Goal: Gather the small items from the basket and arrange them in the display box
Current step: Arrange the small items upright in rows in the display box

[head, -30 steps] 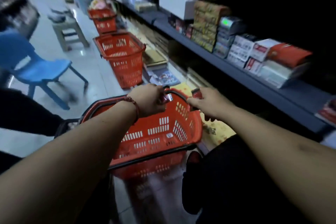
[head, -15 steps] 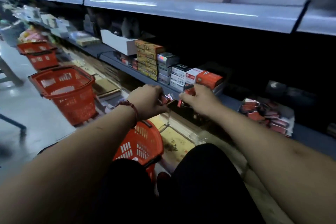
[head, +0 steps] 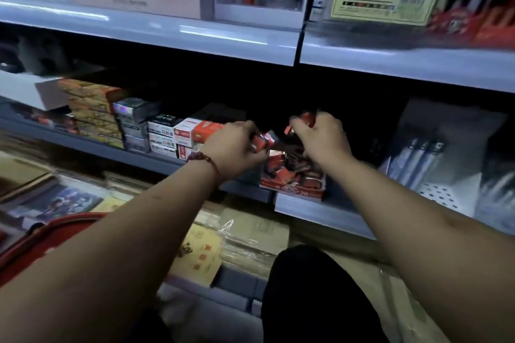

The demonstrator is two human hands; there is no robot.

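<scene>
I see my left hand (head: 237, 147) just left of the display box (head: 292, 191), fingers (head: 246, 131) curled round small red packets (head: 264, 141). My right hand (head: 320, 139) is above the box, pinching another packet (head: 306, 119). The basket (head: 41, 234) sits well below and left of the box.

Left hand (head: 237, 149) and right hand (head: 320, 138) gripping small red packets (head: 263, 140) above red cardboard display box (head: 292, 189), grey metal shelf (head: 320, 210)
</scene>
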